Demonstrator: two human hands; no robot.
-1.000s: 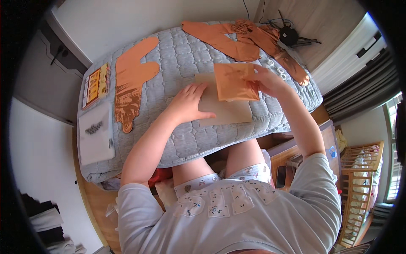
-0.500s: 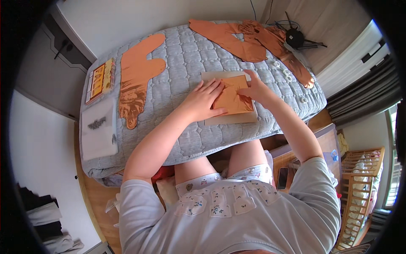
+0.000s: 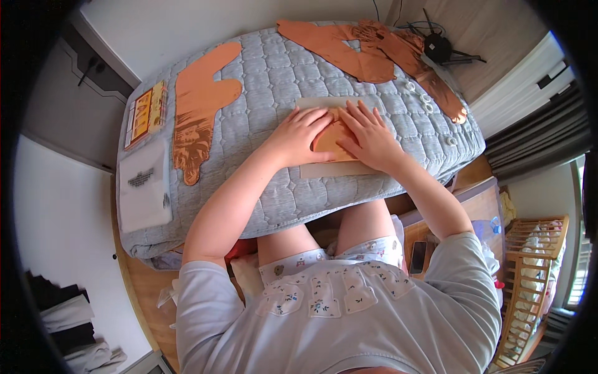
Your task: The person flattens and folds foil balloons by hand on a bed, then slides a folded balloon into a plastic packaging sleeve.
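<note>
A folded orange-copper foil balloon (image 3: 328,144) lies on a flat beige board (image 3: 317,171) at the near side of the bed. My left hand (image 3: 298,137) rests with fingers spread on its left part. Flat over its right part lies my right hand (image 3: 374,140), fingers stretched out, the thumb reaching toward the middle. Neither hand grips anything, and together they cover much of the foil. To the left a flat, deflated foil balloon (image 3: 205,100) is spread out, its lower end crinkled. More copper foil balloons (image 3: 349,53) lie at the far right.
The grey quilted mattress (image 3: 261,81) carries everything. At its left edge are a yellow-and-red package (image 3: 147,115) and a clear plastic bag (image 3: 143,193). Small white rings (image 3: 426,100) lie on the right. A black router (image 3: 437,48) stands at the far right corner; a phone (image 3: 419,257) lies below.
My right hand has come down from the board's right edge and moved left, flattening onto the folded foil. The left hand stays nearly in place.
</note>
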